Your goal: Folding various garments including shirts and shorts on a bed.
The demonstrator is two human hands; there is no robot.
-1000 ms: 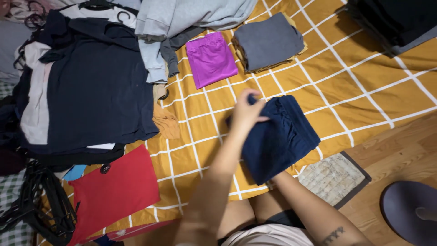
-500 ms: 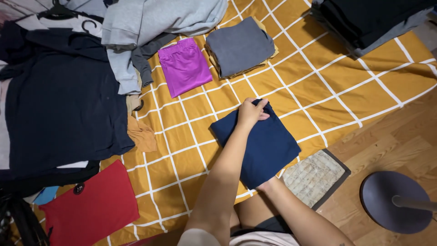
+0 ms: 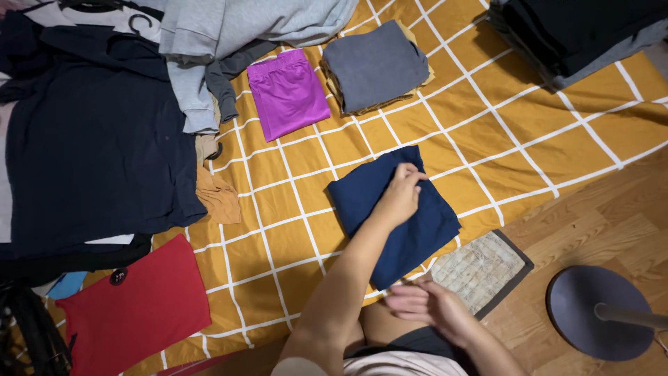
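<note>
Left hand [image 3: 401, 197] rests fingers curled on the folded navy garment [image 3: 394, 213], pinching nothing clearly; right hand [image 3: 426, 307] hovers open just below its near corner. The garment lies on the mustard checked sheet [image 3: 501, 132], below the purple fold [image 3: 289, 92].

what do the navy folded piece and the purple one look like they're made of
The navy folded garment under the left hand looks like a soft matte knit, likely cotton jersey: no shine, gentle creases. The purple garment looks like a smooth synthetic: it shows a faint sheen and fine ripples. Neither fibre can be confirmed by sight.
</note>
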